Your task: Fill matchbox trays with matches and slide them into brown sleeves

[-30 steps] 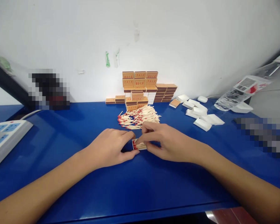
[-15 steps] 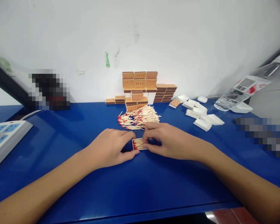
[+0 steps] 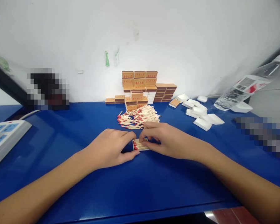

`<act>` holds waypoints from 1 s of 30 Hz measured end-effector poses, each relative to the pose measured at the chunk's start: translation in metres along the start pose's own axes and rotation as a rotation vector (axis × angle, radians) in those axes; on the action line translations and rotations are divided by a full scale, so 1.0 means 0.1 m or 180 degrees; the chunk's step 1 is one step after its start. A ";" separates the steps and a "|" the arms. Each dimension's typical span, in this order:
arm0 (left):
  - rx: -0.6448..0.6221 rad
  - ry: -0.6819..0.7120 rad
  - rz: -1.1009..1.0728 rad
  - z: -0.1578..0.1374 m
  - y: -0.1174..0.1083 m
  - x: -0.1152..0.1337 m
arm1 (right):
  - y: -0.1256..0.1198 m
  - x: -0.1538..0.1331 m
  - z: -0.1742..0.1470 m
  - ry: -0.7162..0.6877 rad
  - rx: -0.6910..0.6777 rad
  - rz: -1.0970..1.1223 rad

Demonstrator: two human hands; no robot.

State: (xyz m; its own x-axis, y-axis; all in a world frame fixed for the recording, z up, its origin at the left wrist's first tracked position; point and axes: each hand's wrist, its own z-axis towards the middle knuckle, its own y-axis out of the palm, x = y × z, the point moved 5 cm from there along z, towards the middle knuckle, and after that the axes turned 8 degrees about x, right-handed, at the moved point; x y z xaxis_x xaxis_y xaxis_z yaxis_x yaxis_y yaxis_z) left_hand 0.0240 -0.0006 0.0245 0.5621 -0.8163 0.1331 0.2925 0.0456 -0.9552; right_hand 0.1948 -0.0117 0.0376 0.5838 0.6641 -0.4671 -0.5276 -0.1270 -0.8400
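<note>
Close in front of me on the blue table lies a small white matchbox tray [image 3: 142,150] filled with red-tipped matches [image 3: 137,145]. Thumb and forefinger of my left hand [image 3: 112,146] are closed around the tray's left end. My right hand [image 3: 164,138] bends over the other end, thumb and fingertips drawn together on the matches; its fingers cover part of the tray. Just beyond the hands is a loose heap of matches [image 3: 147,116], heads mostly to the left. Behind that heap stand stacked orange and brown matchboxes [image 3: 139,82].
Several white trays [image 3: 202,123] lie at the right, with an orange matchbox cover [image 3: 175,103] beside them. A clear plastic bottle [image 3: 245,87] leans there. At the left is a power strip [image 3: 11,137]. A white wall [image 3: 84,37] rises behind the blue table [image 3: 135,193].
My right fingertips have shifted slightly left and up over the tray, showing more of the near matches. My left hand keeps its hold.
</note>
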 end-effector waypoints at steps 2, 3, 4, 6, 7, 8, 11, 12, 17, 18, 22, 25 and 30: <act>0.0045 -0.0022 0.0033 0.00 0.00 -0.01 | -0.10 0.01 0.00 -0.0020 0.0137 -0.0078; 0.0065 -0.0037 0.0044 0.00 0.00 -0.01 | -0.17 0.04 -0.01 0.0006 0.0233 -0.0133; 0.0075 -0.0055 0.0052 0.00 0.00 -0.02 | -0.25 0.07 -0.02 0.0053 0.0327 -0.0210; 0.0066 -0.0089 0.0057 0.00 0.01 -0.03 | -0.38 0.18 -0.04 0.0191 0.0409 -0.0408; 0.0051 -0.0099 0.0058 0.00 0.01 -0.03 | -0.42 0.24 -0.06 0.0271 0.0355 -0.0508; 0.0040 -0.0107 0.0063 0.00 0.01 -0.04 | -0.44 0.31 -0.08 0.0360 0.0227 -0.0590; 0.0016 -0.0127 0.0074 0.01 0.01 -0.04 | -0.44 0.48 -0.15 0.0645 -0.0240 -0.0691; 0.0008 -0.0131 0.0073 0.01 0.02 -0.04 | -0.44 0.52 -0.17 0.0715 -0.0332 -0.0698; 0.0008 -0.0098 0.0093 0.01 0.02 -0.03 | -0.43 0.54 -0.21 0.0717 -0.0417 -0.0748; 0.0006 -0.0100 0.0092 0.00 0.02 -0.03 | -0.42 0.53 -0.21 0.0698 -0.0441 -0.0722; -0.0003 -0.0123 0.0069 0.00 0.02 -0.04 | -0.36 0.54 -0.19 0.0804 -0.0577 -0.0517; 0.0018 -0.0127 0.0073 0.00 0.02 -0.05 | -0.28 0.58 -0.19 0.0942 -0.0584 -0.0402; -0.0007 -0.0124 0.0065 0.00 0.02 -0.04 | -0.17 0.58 -0.17 0.0838 -0.0561 -0.0332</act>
State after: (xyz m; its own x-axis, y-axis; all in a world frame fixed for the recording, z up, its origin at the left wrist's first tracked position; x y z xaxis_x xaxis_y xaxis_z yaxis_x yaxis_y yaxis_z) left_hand 0.0226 0.0026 0.0226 0.5975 -0.7922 0.1238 0.2790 0.0606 -0.9584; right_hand 0.2478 0.0158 0.0199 0.7805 0.4700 -0.4122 -0.3552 -0.2091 -0.9111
